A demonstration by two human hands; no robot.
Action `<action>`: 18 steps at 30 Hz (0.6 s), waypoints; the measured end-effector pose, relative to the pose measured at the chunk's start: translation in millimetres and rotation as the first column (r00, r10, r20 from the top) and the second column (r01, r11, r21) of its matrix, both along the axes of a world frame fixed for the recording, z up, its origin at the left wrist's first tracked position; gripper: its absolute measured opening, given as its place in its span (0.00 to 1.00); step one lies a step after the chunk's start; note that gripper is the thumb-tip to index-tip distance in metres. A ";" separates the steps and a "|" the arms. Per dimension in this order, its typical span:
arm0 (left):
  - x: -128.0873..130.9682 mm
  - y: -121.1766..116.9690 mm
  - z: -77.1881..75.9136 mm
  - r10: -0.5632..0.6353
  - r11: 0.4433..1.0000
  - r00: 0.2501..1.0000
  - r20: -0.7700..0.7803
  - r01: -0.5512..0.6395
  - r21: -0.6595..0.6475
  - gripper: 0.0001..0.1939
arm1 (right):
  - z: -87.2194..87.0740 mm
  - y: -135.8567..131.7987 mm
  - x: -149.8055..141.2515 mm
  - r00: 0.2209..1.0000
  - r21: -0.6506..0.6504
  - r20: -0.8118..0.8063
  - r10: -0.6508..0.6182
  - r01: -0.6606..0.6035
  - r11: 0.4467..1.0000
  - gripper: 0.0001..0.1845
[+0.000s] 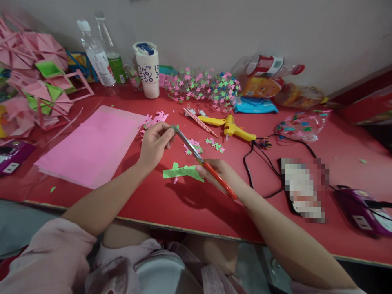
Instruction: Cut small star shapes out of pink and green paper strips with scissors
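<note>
My right hand is closed round the red handles of a pair of scissors, whose blades point up and to the left. At the blade tips, my left hand pinches a small piece of green paper. Below the blades lie green paper scraps on the red table. Small pink and green paper stars are spread under and beside the scissors, and a heap of pink stars sits behind my left hand.
Pink paper sheets lie at left, near folded pink paper shapes. Bottles, a white cup and clear containers of stars line the wall. A yellow glue gun, black cable and phone are at right.
</note>
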State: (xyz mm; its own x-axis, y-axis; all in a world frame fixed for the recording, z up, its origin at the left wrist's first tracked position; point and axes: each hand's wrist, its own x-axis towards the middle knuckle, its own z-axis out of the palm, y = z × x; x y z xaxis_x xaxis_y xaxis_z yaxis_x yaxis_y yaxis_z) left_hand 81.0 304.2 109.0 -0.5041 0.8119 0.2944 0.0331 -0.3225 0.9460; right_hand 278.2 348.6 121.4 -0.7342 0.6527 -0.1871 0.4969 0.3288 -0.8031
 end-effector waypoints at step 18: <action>-1.9 -0.2 -5.6 -0.072 0.997 0.995 0.073 0.070 0.024 0.07 | 2.3 -2.4 0.2 1.000 -0.083 -0.007 0.007 -0.007 0.997 0.29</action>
State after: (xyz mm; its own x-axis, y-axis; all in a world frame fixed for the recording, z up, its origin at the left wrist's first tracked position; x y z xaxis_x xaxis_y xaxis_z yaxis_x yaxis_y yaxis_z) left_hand 79.0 304.0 103.5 -0.4664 0.8402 0.2766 -0.0602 -0.3421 0.9377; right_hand 278.4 346.2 123.6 -0.7401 0.6299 -0.2354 0.4895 0.2647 -0.8309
